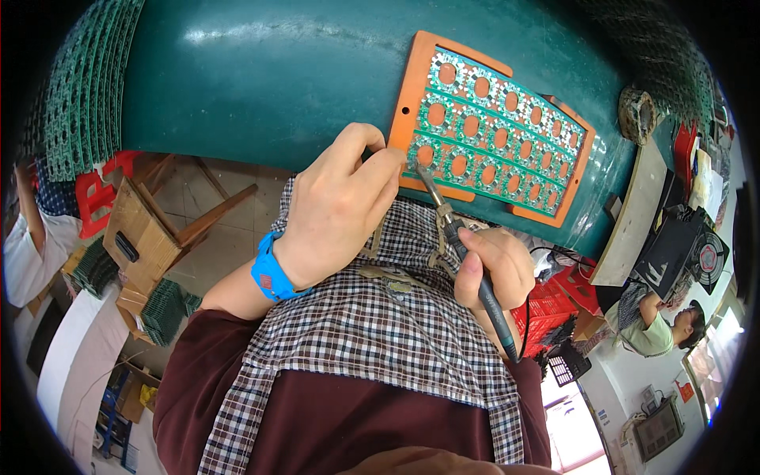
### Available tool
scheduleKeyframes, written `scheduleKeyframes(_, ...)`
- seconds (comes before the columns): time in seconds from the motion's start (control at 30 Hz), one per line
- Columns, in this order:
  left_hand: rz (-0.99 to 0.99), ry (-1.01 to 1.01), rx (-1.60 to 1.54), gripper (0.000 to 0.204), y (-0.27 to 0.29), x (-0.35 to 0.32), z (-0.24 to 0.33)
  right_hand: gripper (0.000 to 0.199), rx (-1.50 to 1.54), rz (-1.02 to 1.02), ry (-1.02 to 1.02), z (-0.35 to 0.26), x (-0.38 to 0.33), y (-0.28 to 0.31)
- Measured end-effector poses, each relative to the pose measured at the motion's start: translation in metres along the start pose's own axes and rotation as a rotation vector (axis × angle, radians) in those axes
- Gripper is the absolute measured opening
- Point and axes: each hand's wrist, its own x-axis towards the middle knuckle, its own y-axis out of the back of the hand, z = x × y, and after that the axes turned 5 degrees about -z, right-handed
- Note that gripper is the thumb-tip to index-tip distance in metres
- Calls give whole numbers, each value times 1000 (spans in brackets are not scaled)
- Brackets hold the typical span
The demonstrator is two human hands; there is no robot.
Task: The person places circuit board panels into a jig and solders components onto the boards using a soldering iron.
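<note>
An orange frame [413,85] lies on the green tabletop, holding a green circuit board panel [457,141] with several rings of small parts around orange-looking openings. My right hand [499,265] is closed around a soldering iron [452,226] like a pen. Its tip reaches the ring at the panel's near left corner. Beside that same corner is my left hand [336,198], a blue band [269,273] on its wrist. The thumb and forefinger are pinched together at the frame's left edge; anything between them is too small or hidden to make out.
Green boards stand stacked on the table [261,79] at far left [91,95]. A round, dirty-looking roll [636,115] sits at the right, near a grey plank [633,218] and a black fan [707,252]. A red crate [548,313] stands below. Other people are at both sides.
</note>
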Motion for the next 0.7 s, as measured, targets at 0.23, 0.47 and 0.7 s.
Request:
scheduleKeyframes(0.23, 122, -11, 1, 14, 5, 16, -5, 15, -4, 100, -46, 3, 11, 1)
scheduleKeyframes(0.47, 170, -68, 41, 14, -4, 24, -9, 14, 2, 78, -78, 3, 26, -8)
scheduleKeyframes(0.7, 153, -77, 78, 13, -4, 28, -8, 13, 17, 81, -44, 6, 29, -12)
